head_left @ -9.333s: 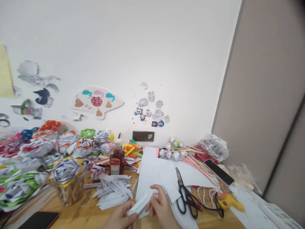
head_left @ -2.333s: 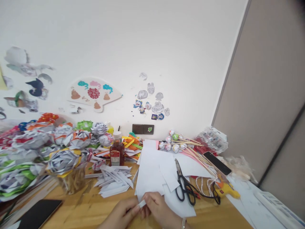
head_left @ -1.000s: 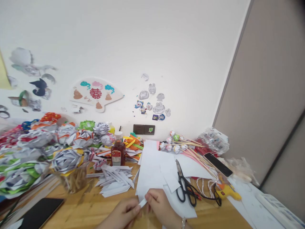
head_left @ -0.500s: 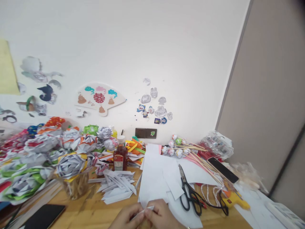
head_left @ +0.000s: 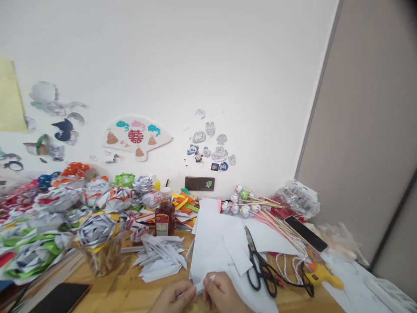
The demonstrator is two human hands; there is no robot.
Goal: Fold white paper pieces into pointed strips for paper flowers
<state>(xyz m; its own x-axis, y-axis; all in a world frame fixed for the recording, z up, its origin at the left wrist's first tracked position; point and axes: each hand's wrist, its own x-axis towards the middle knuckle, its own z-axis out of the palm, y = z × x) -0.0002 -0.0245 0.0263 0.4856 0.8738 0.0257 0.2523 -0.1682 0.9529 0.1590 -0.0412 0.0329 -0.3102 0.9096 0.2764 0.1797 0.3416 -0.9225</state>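
A small folded strip of white paper [head_left: 199, 287] is pinched between my two hands at the bottom centre, over the table's near edge. My left hand [head_left: 174, 296] is closed on its left end, thumb on top. On the other end, my right hand [head_left: 222, 292] grips with thumb and bent fingers. Just beyond them lies a pile of folded white paper strips [head_left: 161, 256]. White paper sheets [head_left: 208, 243] spread out ahead and to the right, with black-handled scissors [head_left: 259, 265] resting on them.
Folded paper flowers [head_left: 42, 248] crowd the left, one above a clear cup [head_left: 100, 261]. A brown bottle [head_left: 164, 215] stands behind the strips. Phones lie at left [head_left: 60, 298] and right [head_left: 306, 233]. A yellow glue gun [head_left: 324, 279] and lollipop-like sticks [head_left: 260, 202] are at right.
My right hand has shifted slightly right, away from my left, showing more of the paper strip between them. The view has tilted up a little.
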